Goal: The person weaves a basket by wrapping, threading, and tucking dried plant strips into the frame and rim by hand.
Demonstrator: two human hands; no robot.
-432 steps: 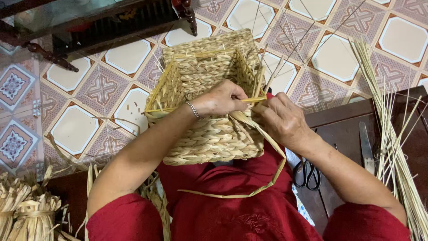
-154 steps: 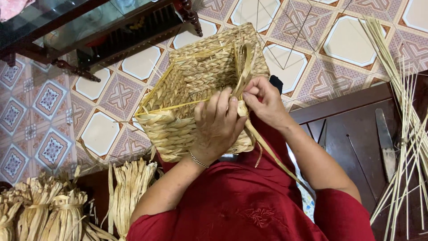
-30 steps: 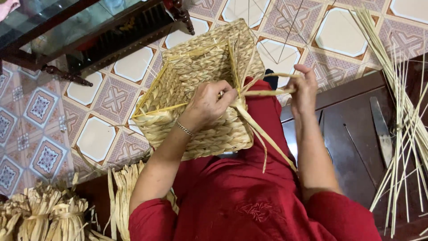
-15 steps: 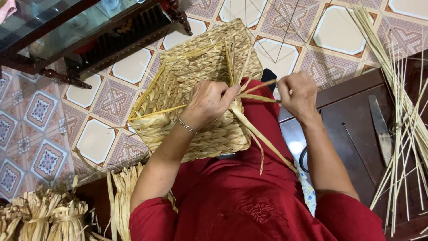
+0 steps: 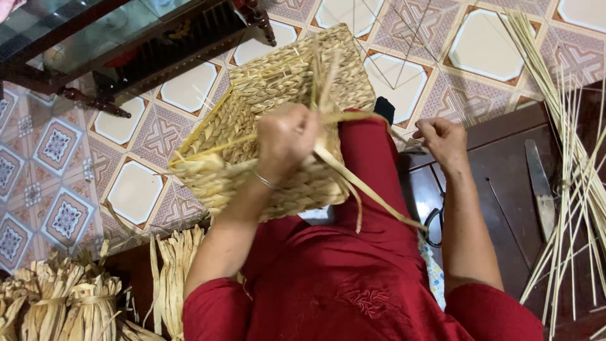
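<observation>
The woven basket [image 5: 271, 132] rests on the red-clad lap, tilted over the patterned tile floor [image 5: 136, 189]. The left hand [image 5: 287, 136] is closed around flat straw strands [image 5: 363, 186] at the rim; pinching close to the weave should hold the plait tight. The right hand [image 5: 442, 139] hovers loosely curled by the dark wooden table's [image 5: 505, 177] edge, where stiff pale reeds [image 5: 577, 164] fan out.

I see the left hand [image 5: 287, 136] gripping straw strands [image 5: 353, 180] on the woven basket [image 5: 265, 126]; the right hand [image 5: 442, 139], at three o'clock, rests loosely curled on the dark bench [image 5: 505, 189].
</observation>
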